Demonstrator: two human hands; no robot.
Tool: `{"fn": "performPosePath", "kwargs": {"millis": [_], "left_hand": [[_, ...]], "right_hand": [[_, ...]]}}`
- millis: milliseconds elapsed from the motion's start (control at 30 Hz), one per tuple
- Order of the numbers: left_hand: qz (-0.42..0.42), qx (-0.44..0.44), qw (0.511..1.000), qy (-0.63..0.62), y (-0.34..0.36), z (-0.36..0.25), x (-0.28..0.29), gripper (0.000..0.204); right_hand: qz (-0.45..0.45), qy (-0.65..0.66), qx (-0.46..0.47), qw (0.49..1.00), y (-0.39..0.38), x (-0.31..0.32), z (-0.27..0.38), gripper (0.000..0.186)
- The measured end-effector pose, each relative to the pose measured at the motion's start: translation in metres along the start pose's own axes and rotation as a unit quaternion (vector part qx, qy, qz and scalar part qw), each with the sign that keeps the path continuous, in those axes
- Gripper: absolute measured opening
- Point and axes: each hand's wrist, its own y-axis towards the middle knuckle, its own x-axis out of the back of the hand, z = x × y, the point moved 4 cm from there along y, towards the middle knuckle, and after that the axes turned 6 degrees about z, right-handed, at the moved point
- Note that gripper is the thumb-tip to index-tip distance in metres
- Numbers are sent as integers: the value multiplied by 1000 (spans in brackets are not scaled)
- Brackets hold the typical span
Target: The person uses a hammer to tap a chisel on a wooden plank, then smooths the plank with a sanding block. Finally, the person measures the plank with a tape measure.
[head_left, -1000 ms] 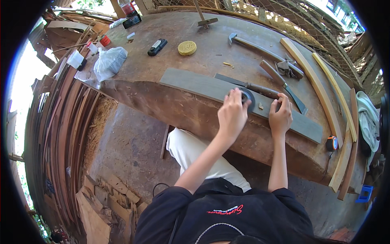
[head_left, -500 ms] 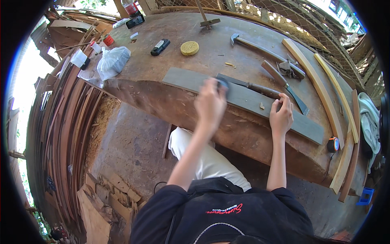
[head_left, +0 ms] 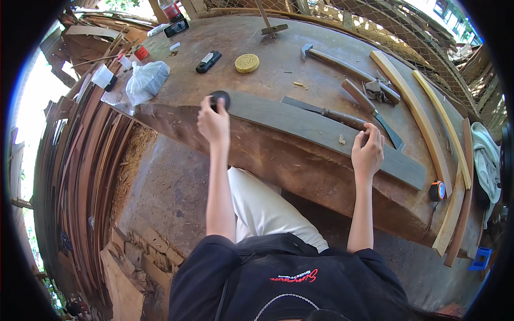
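Note:
A long grey-brown wooden board [head_left: 300,124] lies along the near edge of the worktable. At its left end, my left hand [head_left: 214,123] is closed around a round black disc-shaped pad [head_left: 220,101], whose underside is hidden. My right hand [head_left: 368,152] is bent over the board toward its right end, fingers curled at the far edge and thumb apart. Just beyond the board lies a flat dark-bladed tool with a wooden handle [head_left: 342,116], its end close to my right fingertips. A chisel [head_left: 369,107] with a wide blade rests behind it. A small wood chip [head_left: 341,139] sits on the board.
On the worktable [head_left: 176,91] are a hammer [head_left: 348,69], a round yellow cake-like block [head_left: 247,63], a black handheld device [head_left: 209,61], a tied plastic bag [head_left: 147,81] and a tape measure [head_left: 437,190]. Wooden strips [head_left: 412,112] lie right; stacked planks [head_left: 80,182] stand left.
My left hand has slid leftward along the board with the black pad, from near the middle to the left end. My right hand stays at about the same place.

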Motion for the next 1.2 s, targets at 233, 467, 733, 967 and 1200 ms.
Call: {"fn": "performPosePath", "kwargs": {"millis": [233,467,733,967,1200], "left_hand": [[161,-217,935,-229,-137,-135,6,33],[128,-23,990,-56,-25,-55,-3,32],[151,-136,965,-165,-79,-119,-12,31],[194,-166,949,-185,-91,-128,-10,31],[62,15,998,8,0,-51,-20,30]], "right_hand": [[18,12,-20,1000,2,2,-4,19],[14,17,-32,999,0,2,-6,19],[24,9,-43,999,1,2,-1,19],[30,16,-39,999,1,3,-6,19],[40,16,-54,998,1,1,-2,19]]}}
